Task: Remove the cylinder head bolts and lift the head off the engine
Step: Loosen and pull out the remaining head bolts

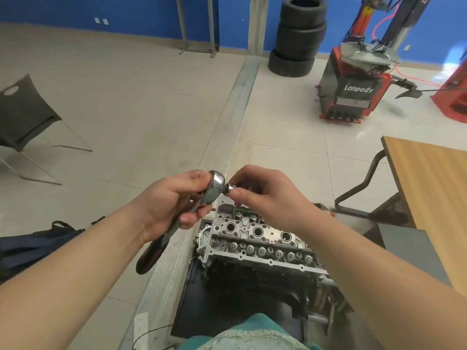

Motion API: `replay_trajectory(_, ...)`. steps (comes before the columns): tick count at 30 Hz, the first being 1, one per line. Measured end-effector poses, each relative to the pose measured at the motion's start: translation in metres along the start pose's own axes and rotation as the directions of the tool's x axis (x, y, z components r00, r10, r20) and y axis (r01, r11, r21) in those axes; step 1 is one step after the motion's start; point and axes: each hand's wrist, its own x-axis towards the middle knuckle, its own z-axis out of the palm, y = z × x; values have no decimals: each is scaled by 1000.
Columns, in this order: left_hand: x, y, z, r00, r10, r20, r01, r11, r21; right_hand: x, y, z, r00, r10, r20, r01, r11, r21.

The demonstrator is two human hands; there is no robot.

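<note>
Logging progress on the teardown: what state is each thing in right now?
Left hand: grips the ratchet.
Right hand: pinches the socket.
Ratchet: held above the engine.
Socket: at the ratchet's drive.
Cylinder head: on the engine, cover off.

Floor [126,97]: pale beige tile, crossed by a grey metal strip [242,97] running toward the far wall. Wall [75,8]: blue, with two white sockets [101,21] low down. Four tyres [297,37] stacked at the wall. Red and black tyre changer [353,84] to their right. Dark chair [25,114] at left. Wooden table [429,185] at right edge. Lighting bright, even.
</note>
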Motion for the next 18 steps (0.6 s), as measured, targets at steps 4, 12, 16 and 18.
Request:
replay_trajectory(4,1,-1,-28,998,-35,51,33,999,41,14,-1,30,996,61,63,-74,971,229)
replay_trajectory(12,17,3,-68,989,-131,63,112,965,236,33,5,73,985,172,-12,-169,977,132)
replay_trajectory(16,44,9,-56,993,-103,-56,115,766,632,37,15,79,970,238,-46,-242,950,-199)
replay_trajectory(18,54,10,-51,992,-117,-53,120,703,701,38,21,79,954,295,-59,-301,941,-153)
